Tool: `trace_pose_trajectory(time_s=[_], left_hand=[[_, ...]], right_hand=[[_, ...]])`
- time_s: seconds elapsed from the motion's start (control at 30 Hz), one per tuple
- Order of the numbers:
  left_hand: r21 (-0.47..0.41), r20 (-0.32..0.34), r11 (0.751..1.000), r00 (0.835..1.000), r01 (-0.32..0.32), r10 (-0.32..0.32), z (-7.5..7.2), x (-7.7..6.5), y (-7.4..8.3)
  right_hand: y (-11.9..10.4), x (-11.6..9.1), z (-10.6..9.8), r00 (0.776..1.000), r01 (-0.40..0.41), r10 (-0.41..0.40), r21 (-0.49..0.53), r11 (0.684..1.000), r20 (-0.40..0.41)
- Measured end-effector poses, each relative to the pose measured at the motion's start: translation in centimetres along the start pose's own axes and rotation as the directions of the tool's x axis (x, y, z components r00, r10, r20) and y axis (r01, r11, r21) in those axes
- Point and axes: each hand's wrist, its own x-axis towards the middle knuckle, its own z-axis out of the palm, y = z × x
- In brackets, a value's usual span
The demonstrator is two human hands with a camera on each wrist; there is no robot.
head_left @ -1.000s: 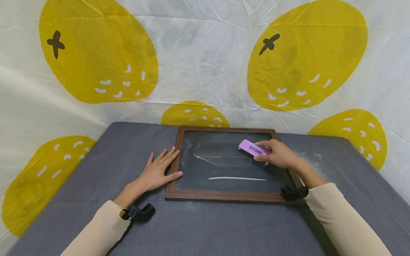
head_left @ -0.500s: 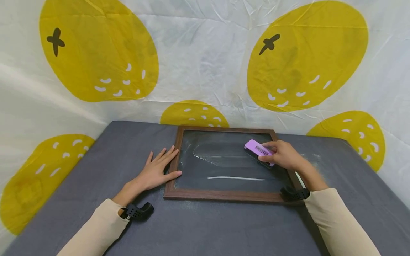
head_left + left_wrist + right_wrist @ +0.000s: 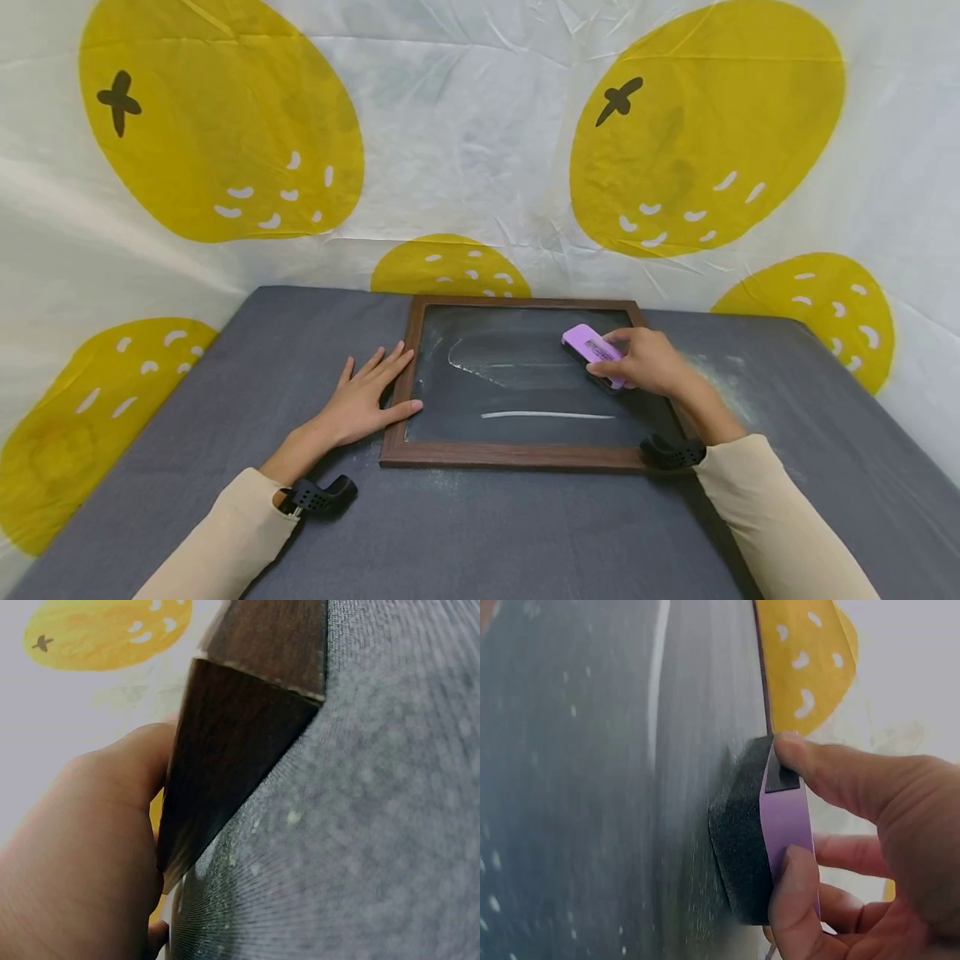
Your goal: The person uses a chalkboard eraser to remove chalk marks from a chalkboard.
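A small chalkboard (image 3: 517, 429) in a brown wooden frame (image 3: 510, 455) lies flat on the table. My right hand (image 3: 647, 362) grips a purple eraser (image 3: 588, 342) between thumb and fingers, over the board's right half. In the right wrist view the eraser's dark felt (image 3: 739, 832) is against the board's surface. Below it a white chalk line (image 3: 547, 414) runs across the board, and fainter smears show left of it. With fingers spread, my left hand (image 3: 360, 410) rests at the frame's left side, its thumb lying over the edge. The left wrist view shows that hand beside the frame's corner (image 3: 247, 742).
A grey cloth (image 3: 480, 533) covers the table, with pale chalk dust near the board's front edge and to its right. Directly behind the table hangs a white curtain (image 3: 465, 125) with big yellow fruit prints. Each wrist wears a black strap (image 3: 322, 497).
My right hand with the eraser shifted a little right, then back left over the board. The left hand has stayed in place on the frame. The chalk line looks the same.
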Motion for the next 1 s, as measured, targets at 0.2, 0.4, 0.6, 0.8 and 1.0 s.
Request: trace_pose_trajectory(time_s=[0.2,0.4,0.6,0.8,1.0], left_hand=[[-0.002,-0.001,1.0,1.0,0.006,-0.006,-0.1,0.0,-0.2],[0.003,0.002,1.0,1.0,0.015,-0.015,-0.2,0.1,-0.2],[-0.001,0.005,1.0,1.0,0.01,-0.01,-0.4,0.3,0.1],[-0.004,0.005,1.0,1.0,0.004,-0.004,-0.3,0.2,0.2],[-0.009,0.008,1.0,1.0,0.004,-0.004,-0.2,0.1,0.2]], right_hand=[[-1.0,0.8,0.5,1.0,0.023,-0.023,-0.027,0.999,-0.016],[-1.8,1.5,1.2,1.0,0.029,-0.029,-0.011,1.0,-0.006],[-2.8,1.9,1.4,0.999,0.045,-0.045,-0.022,0.999,-0.006],[-3.8,2.5,2.3,0.999,0.031,-0.03,-0.011,0.999,0.015],[-5.3,3.1,3.6,0.998,0.055,-0.055,0.015,0.998,0.027]])
